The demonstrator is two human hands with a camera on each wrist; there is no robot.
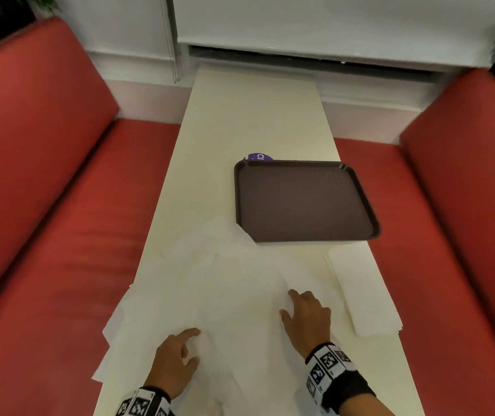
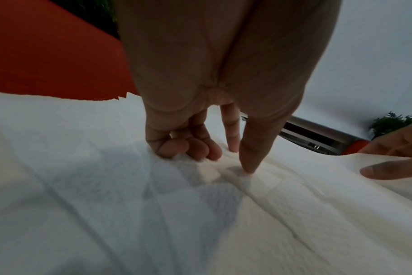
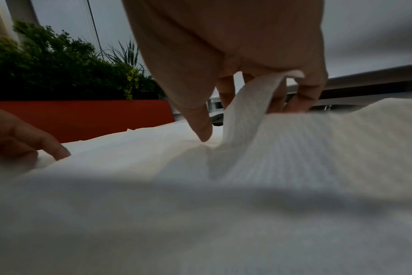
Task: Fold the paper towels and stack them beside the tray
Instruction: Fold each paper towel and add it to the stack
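The left hand [image 1: 174, 360] presses curled fingertips on loose paper towels [image 1: 210, 283]; beside it, the right hand [image 1: 308, 318] pinches a towel fold. Ahead of the right hand sits the tray [image 1: 303, 202].

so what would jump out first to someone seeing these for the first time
Probably the dark brown plastic tray on the long white table, set between red padded benches. Next, the loose white paper towels spread across the near end, with the left hand and right hand on them. A neat stack of folded white towels lies at the right edge, just in front of the tray.
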